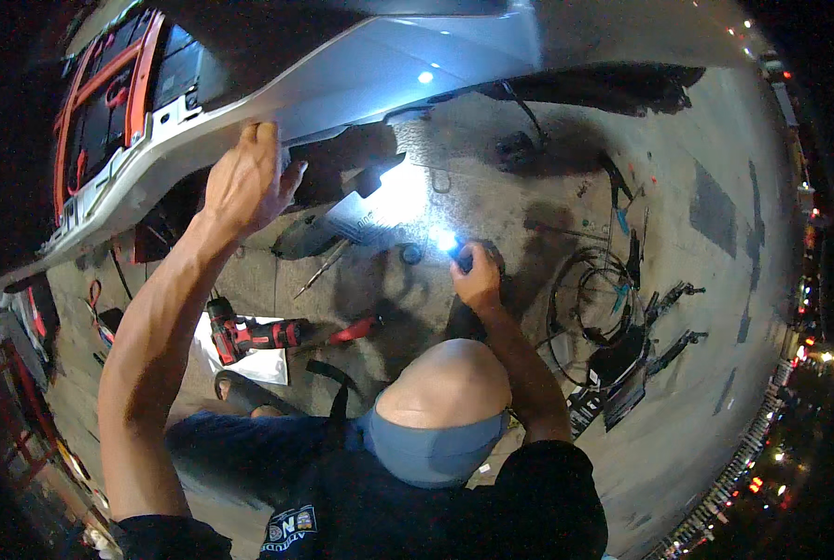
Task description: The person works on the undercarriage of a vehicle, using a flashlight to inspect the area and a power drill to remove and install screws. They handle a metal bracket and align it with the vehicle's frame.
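Head view, lit flashlight [455,251], apparently within right grip [479,280]

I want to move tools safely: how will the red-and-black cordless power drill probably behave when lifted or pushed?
The drill will probably feel stiff and heavy for its size, given its thick, bulky body. If pushed, it may drag the flat white sheet beneath it.

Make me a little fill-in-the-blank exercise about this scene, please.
1. The right hand holds a flashlight that is switched ____.
2. The left hand, at the edge of a pale panel, sits ____ in the picture than the right hand.
3. The power drill is coloured red and ____.
4. It lies partly on a ____ sheet.

Missing words: on; higher; black; white.
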Demonstrator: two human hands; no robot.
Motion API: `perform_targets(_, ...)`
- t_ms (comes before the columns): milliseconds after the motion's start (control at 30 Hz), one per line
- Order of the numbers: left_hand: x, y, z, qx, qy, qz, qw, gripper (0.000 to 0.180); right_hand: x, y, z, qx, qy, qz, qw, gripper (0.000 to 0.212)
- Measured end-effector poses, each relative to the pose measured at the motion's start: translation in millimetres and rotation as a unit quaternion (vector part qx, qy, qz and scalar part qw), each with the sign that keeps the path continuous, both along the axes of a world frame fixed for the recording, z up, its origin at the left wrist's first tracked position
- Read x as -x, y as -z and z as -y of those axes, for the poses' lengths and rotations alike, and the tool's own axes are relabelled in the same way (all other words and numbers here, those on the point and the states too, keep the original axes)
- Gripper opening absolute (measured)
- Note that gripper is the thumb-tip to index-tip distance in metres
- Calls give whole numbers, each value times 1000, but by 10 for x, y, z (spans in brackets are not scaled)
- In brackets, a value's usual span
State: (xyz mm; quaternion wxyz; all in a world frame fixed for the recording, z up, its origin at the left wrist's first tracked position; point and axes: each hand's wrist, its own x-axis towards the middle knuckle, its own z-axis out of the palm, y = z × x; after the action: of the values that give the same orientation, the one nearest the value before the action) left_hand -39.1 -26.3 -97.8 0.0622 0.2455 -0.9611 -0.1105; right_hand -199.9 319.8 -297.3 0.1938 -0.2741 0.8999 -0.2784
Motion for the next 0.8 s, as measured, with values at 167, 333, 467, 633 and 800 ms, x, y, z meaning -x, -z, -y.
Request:
perform_targets(167,21,-33,-30,17,-3,26,1000,52,108,41,-54,-24,-117,-70,990,39)
perform_targets(333,31,-60,-33,15,-21,80,996,60,1054,-843,600,237,-9,-252,938,38)
perform_targets(467,9,-83,-27,-30,-16,45,998,58,1515,-1350,1376,245,-94,-238,935,38)
perform_targets(633,3,-62,-79,-39,-23,-1,999,62,1657,-1527,1662,269,-97,-156,946,35)
perform_targets(800,18,-44,-99,-50,-35,8,998,69,1856,-1539,1628,335,-72,-105,933,28)
